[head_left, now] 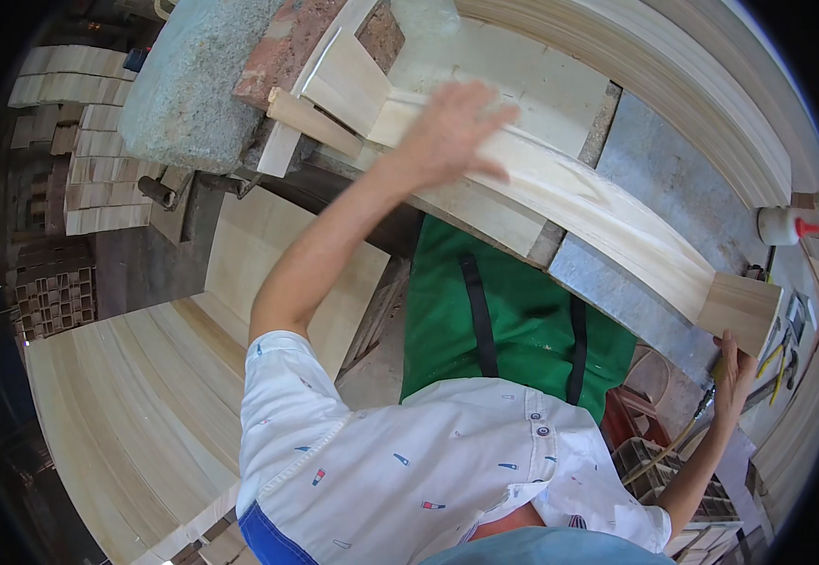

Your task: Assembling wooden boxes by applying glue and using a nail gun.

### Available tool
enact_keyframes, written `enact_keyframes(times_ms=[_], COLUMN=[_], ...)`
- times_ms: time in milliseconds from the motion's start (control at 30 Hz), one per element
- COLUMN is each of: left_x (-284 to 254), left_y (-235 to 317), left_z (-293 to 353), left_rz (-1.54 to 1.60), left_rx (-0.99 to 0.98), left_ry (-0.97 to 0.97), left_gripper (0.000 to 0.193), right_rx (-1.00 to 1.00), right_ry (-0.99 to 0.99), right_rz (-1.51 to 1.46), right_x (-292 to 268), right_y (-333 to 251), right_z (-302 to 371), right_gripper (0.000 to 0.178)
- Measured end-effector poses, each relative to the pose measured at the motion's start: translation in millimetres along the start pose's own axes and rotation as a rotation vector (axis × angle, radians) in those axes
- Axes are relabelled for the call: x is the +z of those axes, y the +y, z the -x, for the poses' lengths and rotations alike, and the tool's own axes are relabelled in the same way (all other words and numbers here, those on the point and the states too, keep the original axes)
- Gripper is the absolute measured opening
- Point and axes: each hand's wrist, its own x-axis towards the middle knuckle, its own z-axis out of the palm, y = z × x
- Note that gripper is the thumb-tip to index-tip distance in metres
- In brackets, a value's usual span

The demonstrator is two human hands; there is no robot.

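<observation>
A long pale wooden board lies across the bench, with a short end board standing at its left end and another short end board at its right. Over the left part of the long board is my left hand, its fingers spread; motion smears it, so whether it touches the wood is unclear. My right hand is curled at the lower edge of the right end board, a fingertip against it. Beside that hand a metal hose fitting shows on a yellowish hose; whatever the hand grips is mostly hidden.
A rough stone block and a reddish brick sit at the bench's left end. Long boards are stacked along the far side. A white bottle with a red tip stands at right. Wide panels lie at lower left.
</observation>
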Motion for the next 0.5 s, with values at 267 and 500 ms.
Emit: enact_keyframes(times_ms=[267, 500], left_x=[-48.1, -41.2], left_y=[-50.3, -48.0], left_z=[11.0, 19.6], left_rz=[-0.741, -0.944], left_rx=[-0.338, -0.251], left_ry=[-0.260, -0.240], left_gripper=[0.022, 0.018], right_rx=[0.022, -0.041], right_ry=[-0.002, 0.088], right_rz=[0.086, -0.090], right_x=[1.7, 7.0], right_y=[4.4, 18.9], right_z=[0.7, -12.8], right_gripper=[0.038, 0.036])
